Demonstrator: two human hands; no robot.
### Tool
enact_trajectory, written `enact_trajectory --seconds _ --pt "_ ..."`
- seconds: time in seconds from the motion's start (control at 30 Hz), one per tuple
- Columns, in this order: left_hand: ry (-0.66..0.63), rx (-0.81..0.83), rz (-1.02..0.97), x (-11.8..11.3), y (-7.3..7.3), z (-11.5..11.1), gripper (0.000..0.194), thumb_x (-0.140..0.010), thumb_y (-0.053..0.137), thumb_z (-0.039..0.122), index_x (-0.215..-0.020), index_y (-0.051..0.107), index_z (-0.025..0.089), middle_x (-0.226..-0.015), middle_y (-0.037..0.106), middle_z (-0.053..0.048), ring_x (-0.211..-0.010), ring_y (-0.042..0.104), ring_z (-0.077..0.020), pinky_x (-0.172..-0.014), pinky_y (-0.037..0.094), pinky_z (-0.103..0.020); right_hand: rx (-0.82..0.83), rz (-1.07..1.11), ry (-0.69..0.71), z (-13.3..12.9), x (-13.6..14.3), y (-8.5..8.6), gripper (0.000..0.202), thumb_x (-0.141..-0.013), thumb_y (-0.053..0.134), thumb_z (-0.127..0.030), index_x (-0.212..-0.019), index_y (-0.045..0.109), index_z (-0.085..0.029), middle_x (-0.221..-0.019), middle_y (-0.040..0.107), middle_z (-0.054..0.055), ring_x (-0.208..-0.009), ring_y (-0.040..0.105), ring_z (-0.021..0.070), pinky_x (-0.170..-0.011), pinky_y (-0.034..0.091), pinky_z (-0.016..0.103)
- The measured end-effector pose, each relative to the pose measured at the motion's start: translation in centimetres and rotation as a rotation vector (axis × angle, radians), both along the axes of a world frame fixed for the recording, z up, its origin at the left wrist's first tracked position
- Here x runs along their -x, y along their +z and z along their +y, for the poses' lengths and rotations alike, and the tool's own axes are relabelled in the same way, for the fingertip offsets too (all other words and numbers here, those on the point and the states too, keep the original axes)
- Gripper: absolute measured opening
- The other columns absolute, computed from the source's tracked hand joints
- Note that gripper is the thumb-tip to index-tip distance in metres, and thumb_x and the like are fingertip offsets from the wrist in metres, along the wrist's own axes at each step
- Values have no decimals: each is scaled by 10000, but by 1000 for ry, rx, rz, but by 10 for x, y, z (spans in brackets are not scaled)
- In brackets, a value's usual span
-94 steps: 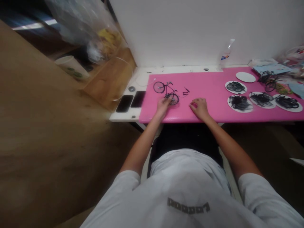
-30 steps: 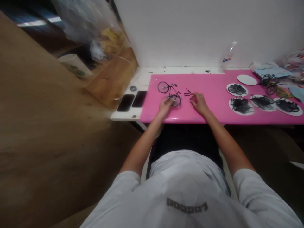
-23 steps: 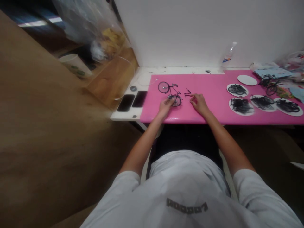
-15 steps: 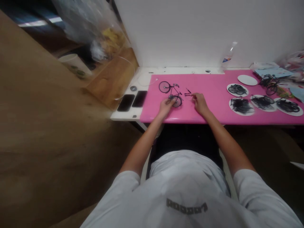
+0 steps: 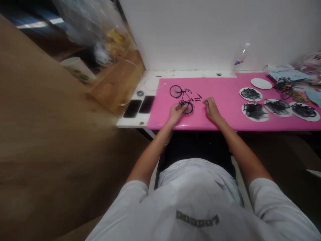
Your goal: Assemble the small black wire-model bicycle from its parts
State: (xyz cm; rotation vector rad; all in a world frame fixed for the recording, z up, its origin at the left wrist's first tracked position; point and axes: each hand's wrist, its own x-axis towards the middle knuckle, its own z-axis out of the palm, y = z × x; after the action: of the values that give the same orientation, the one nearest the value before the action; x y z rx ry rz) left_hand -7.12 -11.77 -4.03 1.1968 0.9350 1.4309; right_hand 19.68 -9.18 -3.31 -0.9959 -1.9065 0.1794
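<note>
A small black model bicycle [image 5: 184, 97] is over the pink mat [image 5: 220, 112], one spoked wheel toward the far left and the other close to me. My left hand [image 5: 176, 113] is closed on it, thumb and fingers pinching beside the near wheel. To its right, my right hand [image 5: 212, 108] hovers near the mat with fingertips pressed together. Whether something tiny sits in that pinch is too small to tell. Between the bicycle and my right hand lie small black parts [image 5: 198, 99], one of them a thin straight piece.
Several white plates [image 5: 261, 83] stand on the right, most with black parts on them. Behind them are another dark model bicycle [image 5: 286, 88] and plastic bags. A clear bottle [image 5: 242, 55] stands by the wall. Two dark phones [image 5: 132, 108] lie at the table's left end.
The bicycle has turned slightly, its far wheel shifting a little to the right. My left hand keeps its hold. My right hand has drawn slightly right, away from the small parts.
</note>
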Motion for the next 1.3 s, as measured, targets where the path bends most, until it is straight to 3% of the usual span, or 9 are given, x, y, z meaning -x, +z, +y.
enact_trajectory --seconds 0.27,0.7,0.97,1.3 --pt "-7 -25 37 -1 -2 -1 545 -806 932 596 -1105 857 146 -1127 856 -138 -986 797 -220 -907 609 -327 -28 57 -57 -11 5 14 319 -1152 459 -429 -1094 717 -250 -1094 745 124 -1089 671 304 -1005 573 515" --pt "-23 -41 50 -3 -2 -2 542 -815 929 587 -1122 848 148 -1150 853 -146 -1005 798 -234 -947 603 -353 -177 -26 39 -33 31 15 216 -1139 551 -324 -1078 748 -257 -1043 784 97 -1026 679 304 -962 541 504" --pt "-13 -46 71 -2 -7 0 523 -840 914 579 -1128 844 149 -1116 851 -134 -959 787 -212 -908 596 -336 -65 -127 5 -30 28 8 221 -1088 553 -237 -1035 767 -239 -1034 785 118 -1028 660 320 -969 549 524" --pt "-20 -69 110 -5 3 -7 486 -838 914 579 -1076 845 160 -1068 858 -104 -898 766 -190 -855 588 -311 -82 -124 41 -39 38 17 223 -1106 596 -366 -1050 792 -275 -1071 741 126 -1068 635 331 -1001 555 554"
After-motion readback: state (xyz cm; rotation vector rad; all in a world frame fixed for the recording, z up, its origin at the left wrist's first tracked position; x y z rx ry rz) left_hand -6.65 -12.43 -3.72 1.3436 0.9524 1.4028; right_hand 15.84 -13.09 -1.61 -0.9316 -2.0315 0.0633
